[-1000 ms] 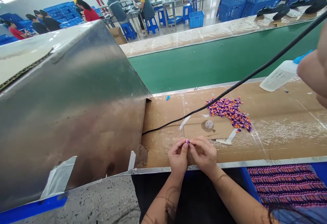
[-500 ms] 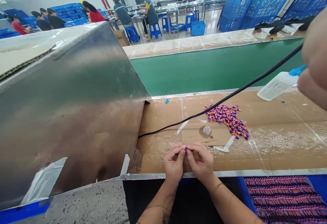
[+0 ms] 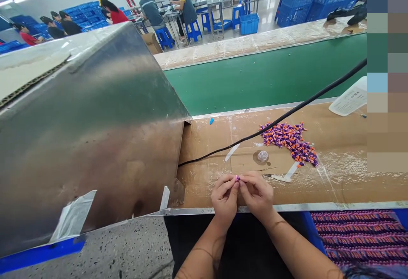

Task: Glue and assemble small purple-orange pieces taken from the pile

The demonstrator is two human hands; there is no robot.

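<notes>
My left hand (image 3: 225,194) and my right hand (image 3: 257,195) meet above the front of the cardboard-covered bench. Both are closed, thumbs and fingers pinching one small pink-and-purple piece (image 3: 237,178) between them; its exact kind is too small to make out. Just beyond the hands, a small round clear container (image 3: 262,156) stands on a taped-down cardboard sheet (image 3: 244,166). A pile of small purple-and-orange pieces (image 3: 291,139) lies farther back to the right. By the sheet's front edge rests a thin tool with a pale handle (image 3: 279,178).
A large metal housing (image 3: 105,134) fills the left. A black cable (image 3: 287,119) crosses above the bench. A white bottle (image 3: 349,98) lies back right, partly masked by blurred blocks. Below right, a blue tray (image 3: 314,232) holds rows of pink-and-purple pieces. Several people sit beyond the green belt (image 3: 255,75).
The whole view has shifted slightly, so the bench and hands appear a little farther right and higher. Both hands keep their pinch on the small piece. The blurred shape at upper right is now masked.
</notes>
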